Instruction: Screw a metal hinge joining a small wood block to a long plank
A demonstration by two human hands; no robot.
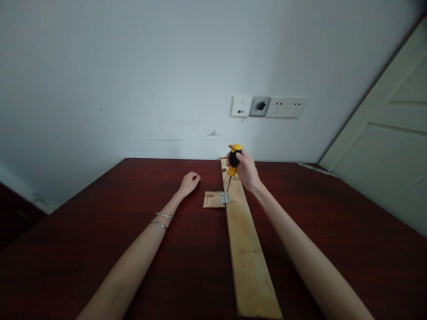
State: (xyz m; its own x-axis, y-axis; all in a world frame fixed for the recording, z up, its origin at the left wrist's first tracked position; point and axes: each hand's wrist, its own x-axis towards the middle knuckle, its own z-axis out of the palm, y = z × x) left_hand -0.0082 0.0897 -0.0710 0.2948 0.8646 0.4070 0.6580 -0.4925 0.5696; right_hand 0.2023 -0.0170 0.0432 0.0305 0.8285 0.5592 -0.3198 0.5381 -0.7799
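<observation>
The left hand (pixel 190 182) curls, contents unclear, left of a small pale wooden block (pixel 213 201), a stiff-looking silver hinge (pixel 224 198) and a long wooden board (pixel 248 251), over which the right hand (pixel 247 171) holds a yellow-and-black screwdriver (pixel 232 170) by its likely non-slip handle (pixel 235 157).

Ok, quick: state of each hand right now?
Left hand: loosely curled; whether it holds anything small cannot be told.
Right hand: closed around the screwdriver, its tip at the metal hinge.
</observation>
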